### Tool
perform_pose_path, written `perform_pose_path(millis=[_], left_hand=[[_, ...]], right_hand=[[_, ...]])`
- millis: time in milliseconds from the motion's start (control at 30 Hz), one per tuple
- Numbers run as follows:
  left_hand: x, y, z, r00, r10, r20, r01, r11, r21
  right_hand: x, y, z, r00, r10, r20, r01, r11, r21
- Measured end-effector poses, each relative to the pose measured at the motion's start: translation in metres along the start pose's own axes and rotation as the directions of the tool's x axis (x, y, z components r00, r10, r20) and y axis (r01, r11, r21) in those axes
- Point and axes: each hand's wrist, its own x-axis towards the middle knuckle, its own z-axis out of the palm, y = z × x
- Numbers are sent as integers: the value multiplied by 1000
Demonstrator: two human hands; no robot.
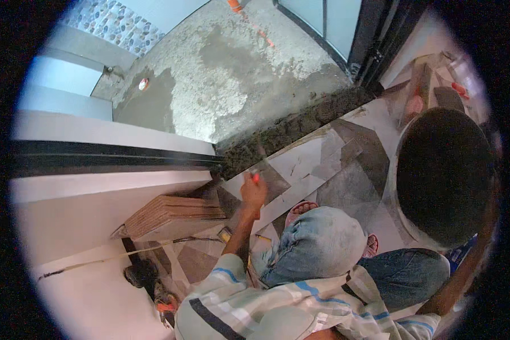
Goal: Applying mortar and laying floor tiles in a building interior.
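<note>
My left hand (254, 191) is closed around a tool's red-orange handle (256, 178). Its far end is blurred, so the exact kind does not show. The hand is over the tiles, just in front of a strip of dark wet mortar (289, 126) along the doorway. To the right, my right forearm (464, 277) reaches up beside a large round bucket (445, 178) with a very dark inside. The right hand's fingers are lost in the dark edge of the view by the bucket.
Beyond the mortar strip lies a rough grey cement floor (209, 85) with an orange pipe (235, 5) at the far side. Stacked brown tiles (173, 215) stand by the left wall, near a power tool (144, 275). Dark door frames (113, 157) flank the opening. My knees are in front of me.
</note>
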Motion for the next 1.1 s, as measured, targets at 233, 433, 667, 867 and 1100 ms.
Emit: perform_pose_path(millis=[233, 433, 667, 867, 1100], left_hand=[[-4, -2, 22, 980, -159, -116, 164, 986, 32], [-5, -29, 7, 946, -174, -273, 187, 982, 23], [9, 34, 49, 1000, 28, 2, -27, 995, -98], [-2, 122, -1, 948, 94, 303, 19, 937, -349], [-25, 265, -77, 589, 571, 571, -516, 810, -278]], right_hand=[[-5, -18, 11, 1000, 24, -19, -24, 999, 28], [-3, -55, 11, 984, 164, -71, -165, 986, -4], [-11, -34, -1, 999, -47, -26, 32, 910, -412], [-3, -88, 18, 987, 141, -78, -144, 989, -40], [5, -122, 13, 972, 226, -67, -209, 959, 193]])
